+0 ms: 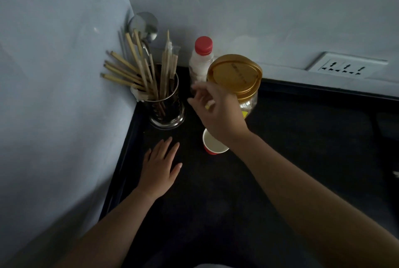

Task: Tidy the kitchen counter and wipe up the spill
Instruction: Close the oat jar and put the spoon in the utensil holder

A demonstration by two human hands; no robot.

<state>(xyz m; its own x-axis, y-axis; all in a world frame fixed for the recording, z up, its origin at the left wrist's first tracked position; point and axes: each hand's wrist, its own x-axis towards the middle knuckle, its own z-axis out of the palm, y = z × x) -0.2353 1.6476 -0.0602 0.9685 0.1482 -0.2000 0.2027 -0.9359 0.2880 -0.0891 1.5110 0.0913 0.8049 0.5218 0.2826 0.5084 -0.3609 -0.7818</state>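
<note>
A clear plastic jar with a gold lid [236,75] stands in the counter's back corner, beside a plastic bottle with a red cap [201,60]. My right hand [218,112] hovers in front of both, fingers apart and loosely curled, holding nothing that I can see. Just below that hand a small red paper cup [212,144] stands upright, partly hidden by my wrist. My left hand [160,168] lies flat on the black counter [302,149], palm down, fingers spread. No spill is visible on the dark surface.
A metal holder [166,108] full of chopsticks and a ladle stands in the left corner against the wall. A white wall socket [345,65] sits at the back right. The counter's raised edge runs along both walls.
</note>
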